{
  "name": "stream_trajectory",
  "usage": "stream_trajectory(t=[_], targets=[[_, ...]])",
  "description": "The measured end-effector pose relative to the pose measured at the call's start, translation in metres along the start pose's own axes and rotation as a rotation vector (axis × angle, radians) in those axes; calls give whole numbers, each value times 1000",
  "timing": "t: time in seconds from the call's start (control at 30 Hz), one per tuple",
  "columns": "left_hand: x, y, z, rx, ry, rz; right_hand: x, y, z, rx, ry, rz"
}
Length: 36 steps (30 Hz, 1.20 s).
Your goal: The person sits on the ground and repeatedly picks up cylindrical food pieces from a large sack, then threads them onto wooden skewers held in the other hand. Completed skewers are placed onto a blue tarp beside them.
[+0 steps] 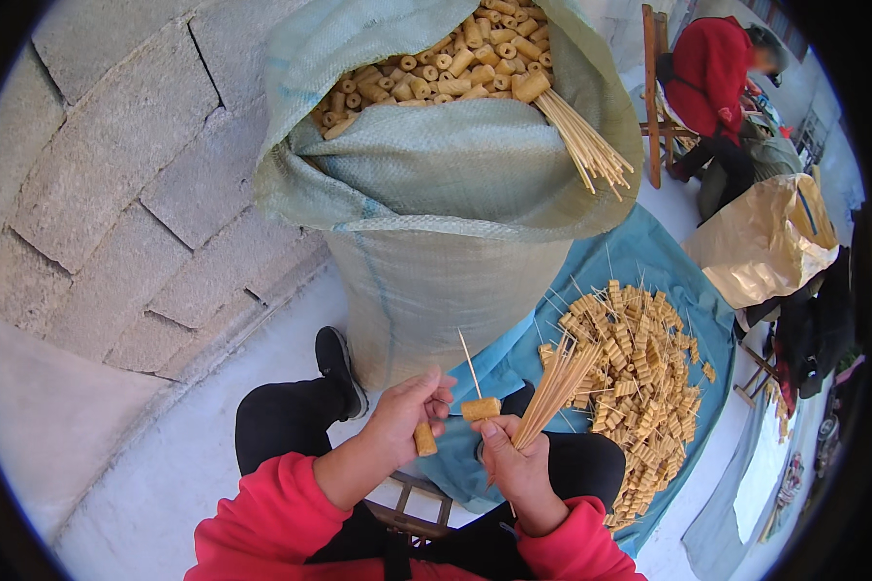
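Near the middle, my left hand (pixel 409 414) is closed on a short tan tube piece (pixel 424 440), which pokes out below its fingers. To its right, my right hand (pixel 523 467) grips a bundle of thin wooden skewers (pixel 562 389) fanned up to the right. At that hand's thumb sits a second tan tube (pixel 481 409), pierced by a single skewer (pixel 469 363) whose tip sticks up above it. The two hands are apart, over my lap. Straight ahead stands a big woven sack (pixel 436 281), its mouth open on many loose tan tubes (pixel 455 73).
Another skewer bundle (pixel 586 145) rests on the sack's right rim. On a blue cloth (pixel 683 266) to the right lies a large heap of skewered tubes (pixel 639 387). A block wall (pixel 116 136) rises at left. A person in red (pixel 712 73) sits far right, near a gold-coloured bag (pixel 765 242).
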State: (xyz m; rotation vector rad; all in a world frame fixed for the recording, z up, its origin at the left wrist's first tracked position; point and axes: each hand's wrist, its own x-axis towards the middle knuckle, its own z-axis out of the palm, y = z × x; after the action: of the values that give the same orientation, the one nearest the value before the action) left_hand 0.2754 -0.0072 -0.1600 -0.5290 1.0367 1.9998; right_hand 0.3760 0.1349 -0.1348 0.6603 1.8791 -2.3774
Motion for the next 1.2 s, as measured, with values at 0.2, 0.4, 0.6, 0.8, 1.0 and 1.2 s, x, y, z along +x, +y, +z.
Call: stream_trajectory(t=[0.2,0.4,0.6,0.8,1.0,1.2], targets=[[9,-9,-3,-279,-169,-23,-4,4,15,-47,-108,6],[3,10,-4,-71,-98,228,-4,0,4,-84,-84,12],[-10,37,-7,-173,-34,343,-9,0,8,-132,-204,19],[-9,35,-6,-161,-78,390,-9,-2,4,-140,-183,50],[-9,33,-5,-66,-71,450,-12,3,5,-231,-144,-43],[-12,42,-8,-5,-183,270,-13,8,2,-296,-126,-180]])
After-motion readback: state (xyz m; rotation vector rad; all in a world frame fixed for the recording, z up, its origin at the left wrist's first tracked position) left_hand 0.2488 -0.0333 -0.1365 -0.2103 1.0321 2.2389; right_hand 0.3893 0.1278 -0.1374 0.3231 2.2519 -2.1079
